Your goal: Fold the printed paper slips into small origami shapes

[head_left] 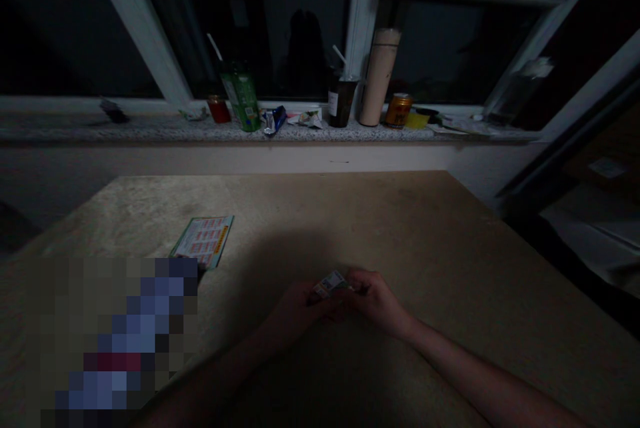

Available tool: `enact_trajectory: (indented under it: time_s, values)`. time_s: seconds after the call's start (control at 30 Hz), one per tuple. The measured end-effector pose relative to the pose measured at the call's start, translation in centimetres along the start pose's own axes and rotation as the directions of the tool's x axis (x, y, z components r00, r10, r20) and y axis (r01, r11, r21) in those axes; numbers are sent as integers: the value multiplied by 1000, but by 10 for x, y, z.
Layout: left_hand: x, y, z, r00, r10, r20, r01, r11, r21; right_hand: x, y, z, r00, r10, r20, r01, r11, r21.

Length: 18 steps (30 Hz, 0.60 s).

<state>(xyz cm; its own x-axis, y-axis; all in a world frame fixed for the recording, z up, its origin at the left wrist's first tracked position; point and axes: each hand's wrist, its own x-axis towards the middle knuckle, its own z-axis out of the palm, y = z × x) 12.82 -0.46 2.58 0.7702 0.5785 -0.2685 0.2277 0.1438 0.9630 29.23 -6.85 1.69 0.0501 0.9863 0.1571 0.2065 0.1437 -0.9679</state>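
Observation:
Close together above the near middle of the table, my two hands share a small, pale printed piece [330, 282], flat like a card or sachet; in the dim light I cannot tell which. My left hand [299, 301] is closed on its left side, the thumb lying along the near edge. At the right end, the fingers of my right hand [374, 295] are pinched together. Shadow hides the undersides of both hands and my left hand's lower fingers.
A printed booklet or sheet [205, 240] lies on the table [400, 228] at left, beside a pixelated area. Along the windowsill [300, 133] stand a green bottle [245, 100], a dark cup with straw [341, 105], a tall pink flask [380, 78], an orange can [399, 111] and crumpled wrappers [274, 120].

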Motion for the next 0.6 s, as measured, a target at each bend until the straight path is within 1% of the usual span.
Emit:
enact_trajectory:
  time_s: [0.07,0.2,0.33,0.43,0.53,0.6]
  values:
    - [0,1,0,1000,-9,-13,9,1000,13,0,0,1,1000,-13,-9,13,1000,11]
    - [1,0,-1,1000,-16,10,16,1000,-11,1,-2,2,998,-49,-37,46,996,-71]
    - [1,-3,-1,1000,-28,12,28,1000,-14,4,-5,3,997,-72,23,74,994,-81]
    - [1,-4,0,1000,-17,16,17,1000,-1,5,-6,3,996,-83,39,86,991,-105]
    - [0,-4,0,1000,3,14,-3,999,35,5,-7,4,998,-50,50,53,997,-54]
    - [-2,-4,0,1000,27,12,-27,1000,5,6,-8,4,997,-18,70,17,1000,9]
